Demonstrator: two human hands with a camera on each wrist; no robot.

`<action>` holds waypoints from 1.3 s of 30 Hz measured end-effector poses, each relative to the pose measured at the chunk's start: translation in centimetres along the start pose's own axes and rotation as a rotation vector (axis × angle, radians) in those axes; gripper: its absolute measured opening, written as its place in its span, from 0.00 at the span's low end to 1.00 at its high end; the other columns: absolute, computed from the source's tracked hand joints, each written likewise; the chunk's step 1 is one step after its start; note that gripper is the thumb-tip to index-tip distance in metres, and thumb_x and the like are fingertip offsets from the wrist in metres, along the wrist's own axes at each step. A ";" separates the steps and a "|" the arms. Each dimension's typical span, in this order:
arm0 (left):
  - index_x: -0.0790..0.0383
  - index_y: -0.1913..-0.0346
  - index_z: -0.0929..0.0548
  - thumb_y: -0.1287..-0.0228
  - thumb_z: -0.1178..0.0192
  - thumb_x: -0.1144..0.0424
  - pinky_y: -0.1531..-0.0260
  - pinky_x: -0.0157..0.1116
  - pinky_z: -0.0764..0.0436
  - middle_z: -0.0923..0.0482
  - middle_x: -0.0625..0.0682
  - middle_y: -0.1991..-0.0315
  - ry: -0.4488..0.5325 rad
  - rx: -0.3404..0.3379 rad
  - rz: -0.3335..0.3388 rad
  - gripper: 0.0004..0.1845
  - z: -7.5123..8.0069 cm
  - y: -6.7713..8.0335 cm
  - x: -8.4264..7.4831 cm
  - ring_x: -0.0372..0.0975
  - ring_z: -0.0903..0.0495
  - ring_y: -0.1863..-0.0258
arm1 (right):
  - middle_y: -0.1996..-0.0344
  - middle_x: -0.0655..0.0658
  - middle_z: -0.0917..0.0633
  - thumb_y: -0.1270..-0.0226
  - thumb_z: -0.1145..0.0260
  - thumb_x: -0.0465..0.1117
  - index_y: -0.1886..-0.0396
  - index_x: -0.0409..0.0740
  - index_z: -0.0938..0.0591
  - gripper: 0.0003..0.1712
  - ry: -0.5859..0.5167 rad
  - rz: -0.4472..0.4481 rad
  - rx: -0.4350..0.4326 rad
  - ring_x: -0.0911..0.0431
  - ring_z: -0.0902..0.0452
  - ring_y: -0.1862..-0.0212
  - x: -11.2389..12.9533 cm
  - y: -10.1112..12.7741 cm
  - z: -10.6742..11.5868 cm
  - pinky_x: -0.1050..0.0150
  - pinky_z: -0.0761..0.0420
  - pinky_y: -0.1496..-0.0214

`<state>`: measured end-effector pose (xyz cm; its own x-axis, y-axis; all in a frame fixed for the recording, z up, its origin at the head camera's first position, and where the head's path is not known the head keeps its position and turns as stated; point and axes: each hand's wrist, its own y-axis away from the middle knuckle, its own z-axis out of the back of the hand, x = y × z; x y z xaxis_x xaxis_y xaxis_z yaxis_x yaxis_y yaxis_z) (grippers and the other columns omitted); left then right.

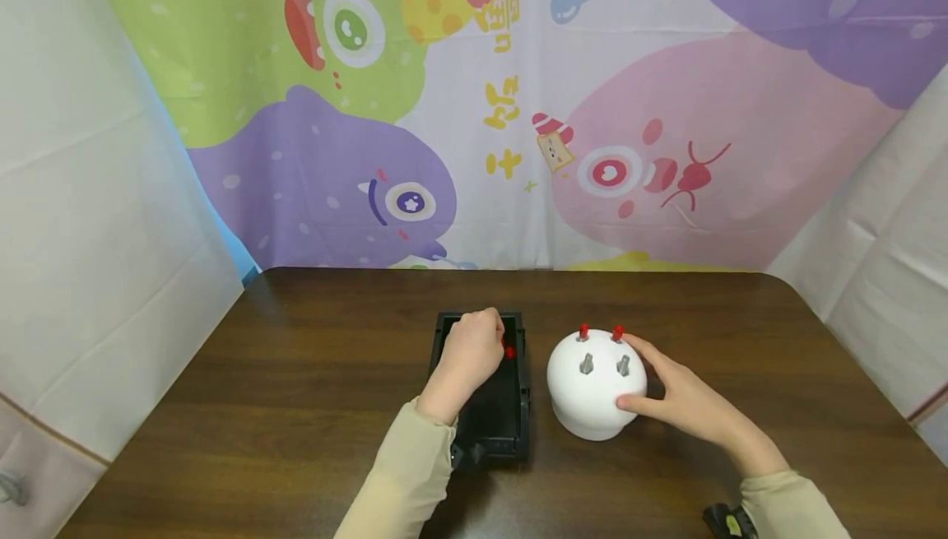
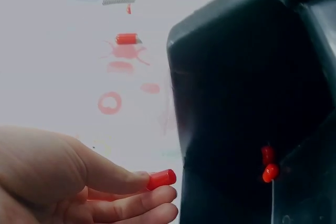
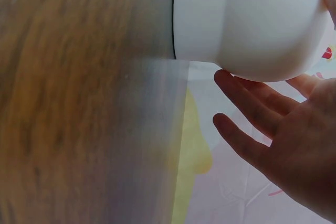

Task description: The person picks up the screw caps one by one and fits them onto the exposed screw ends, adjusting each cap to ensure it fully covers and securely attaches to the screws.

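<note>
Nearest the head camera, the person's beige sleeves [image 1: 403,473] lead to two hands on the dark wooden table [image 1: 296,374]. The left hand [image 1: 469,354] reaches into the black tray [image 1: 518,407], fingers curled to pinch a small red peg [image 2: 161,179]; two more red pegs [image 2: 269,163] lie in the tray at about 3 o'clock from it. This looks like the picking-up step. The right hand [image 1: 685,399], fingers spread, steadies the white dome [image 1: 596,383] at its 3 o'clock side. Two red pegs [image 1: 600,332] already stand at the dome's 12 o'clock; two grey studs [image 1: 604,364] sit bare. Next, the peg likely needs carrying over and careful alignment.
</note>
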<state>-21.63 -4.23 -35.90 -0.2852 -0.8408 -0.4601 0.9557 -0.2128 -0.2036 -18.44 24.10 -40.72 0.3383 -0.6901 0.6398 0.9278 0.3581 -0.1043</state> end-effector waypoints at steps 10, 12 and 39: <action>0.64 0.69 0.23 0.40 0.45 0.71 0.78 0.32 0.26 0.21 0.54 0.73 0.020 -0.004 -0.014 0.02 0.5 0.3 -1.0 0.38 0.27 0.81 | 0.40 0.40 0.30 0.48 0.33 0.58 0.31 0.59 0.46 0.48 -0.004 0.003 -0.001 0.44 0.31 0.42 0.0 0.1 0.0 0.42 0.30 0.50; 0.63 0.70 0.24 0.40 0.46 0.71 0.80 0.31 0.28 0.22 0.53 0.74 0.024 -0.001 -0.014 0.03 0.6 0.3 -1.2 0.38 0.28 0.82 | 0.41 0.40 0.29 0.48 0.33 0.58 0.31 0.58 0.46 0.48 -0.005 0.008 -0.002 0.45 0.31 0.43 0.0 0.1 0.0 0.43 0.30 0.50; 0.60 0.72 0.25 0.39 0.45 0.69 0.79 0.29 0.31 0.26 0.48 0.76 0.024 -0.044 -0.095 0.05 1.1 0.8 -3.3 0.37 0.31 0.81 | 0.41 0.41 0.29 0.48 0.34 0.58 0.31 0.61 0.46 0.47 -0.006 0.008 -0.001 0.45 0.31 0.43 -0.1 0.0 0.0 0.42 0.30 0.49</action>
<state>-19.85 -2.21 -33.62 -0.3770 -0.8057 -0.4568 0.9200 -0.2689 -0.2849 -18.44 24.16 -40.81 0.3444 -0.6833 0.6438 0.9254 0.3626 -0.1102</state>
